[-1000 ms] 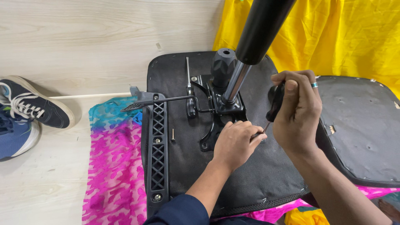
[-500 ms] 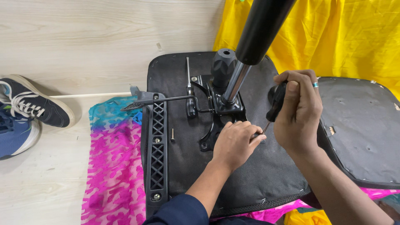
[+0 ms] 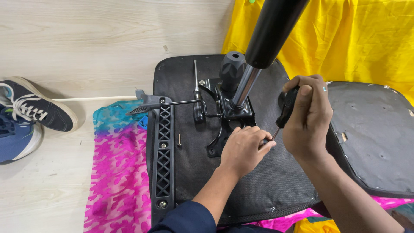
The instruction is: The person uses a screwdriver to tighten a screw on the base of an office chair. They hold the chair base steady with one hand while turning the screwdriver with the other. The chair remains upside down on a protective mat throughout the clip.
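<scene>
Black-handled screwdriver (image 3: pixel 285 108) is being gripped by right hand (image 3: pixel 307 117), fingers clamped on handle | tip being steadied by left hand (image 3: pixel 244 149), fingers pinched, at chair mechanism plate (image 3: pixel 227 113) | judged rigid, light; best held at handle.

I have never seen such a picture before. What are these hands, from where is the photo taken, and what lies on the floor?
The picture comes from a camera worn on a person's head, looking down at their own two bare hands. An upturned black chair seat lies on a pink and blue cloth on a pale wooden floor. A black metal mechanism with a shiny column is fixed to the seat. The right hand holds a black-handled screwdriver, tip pointing down. The left hand rests on the seat at that tip. A loose screw lies nearby, shoes are at the left, and a yellow cloth hangs behind.
</scene>
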